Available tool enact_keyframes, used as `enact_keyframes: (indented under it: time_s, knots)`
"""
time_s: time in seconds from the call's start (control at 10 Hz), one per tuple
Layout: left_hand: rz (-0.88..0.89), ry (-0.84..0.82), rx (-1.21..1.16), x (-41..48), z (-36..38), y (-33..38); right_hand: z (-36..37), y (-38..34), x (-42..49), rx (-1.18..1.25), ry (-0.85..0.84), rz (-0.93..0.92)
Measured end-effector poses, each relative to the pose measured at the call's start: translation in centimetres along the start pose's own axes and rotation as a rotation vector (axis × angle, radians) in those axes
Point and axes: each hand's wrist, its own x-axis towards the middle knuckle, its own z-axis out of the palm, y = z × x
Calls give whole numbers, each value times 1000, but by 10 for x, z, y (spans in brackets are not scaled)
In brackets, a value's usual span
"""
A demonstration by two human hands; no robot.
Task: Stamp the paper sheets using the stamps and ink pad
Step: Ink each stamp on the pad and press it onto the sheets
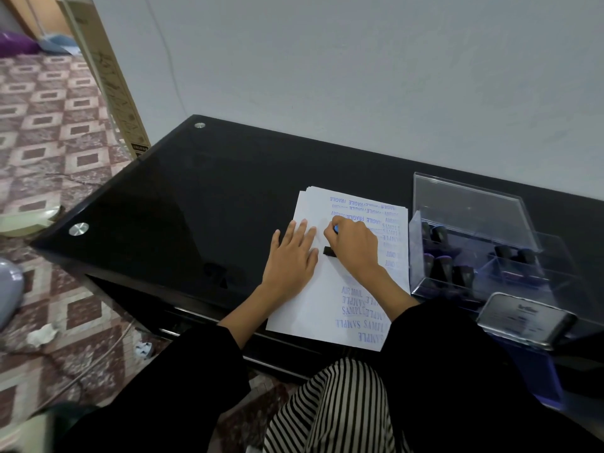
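Observation:
A stack of white paper sheets (pixel 304 305) lies on the black glass table (pixel 183 197), its top sheet covered along the right side with blue stamped words. My left hand (pixel 291 256) rests flat, fingers spread, on the sheet's left part. My right hand (pixel 354 246) is closed around a black stamp (pixel 329 251) with a blue top, its base pressed down on the paper just right of my left hand. A clear plastic box (pixel 474 210) to the right of the sheets holds several more dark stamps (pixel 447 266). The ink pad is hard to make out.
A phone (pixel 526 317) leans on a clear stand at the near right. The wall runs close behind the table. A tall cardboard box (pixel 108 76) stands by the table's far left corner. Patterned floor with a cable and plug lies to the left.

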Motion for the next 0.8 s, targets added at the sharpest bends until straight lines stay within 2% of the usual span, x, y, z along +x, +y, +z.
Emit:
enact_keyframes:
  time_s: [0.4, 0.6, 0.8]
  knots:
    - [-10, -25, -35, -1, -2, 1, -8, 3, 1, 5, -73, 6]
    - [-13, -60, -111, 2, -13, 2, -42, 33, 2, 306, 111, 176]
    - [-47, -23, -127, 7, -26, 24, -77, 65, -7, 354, 19, 219]
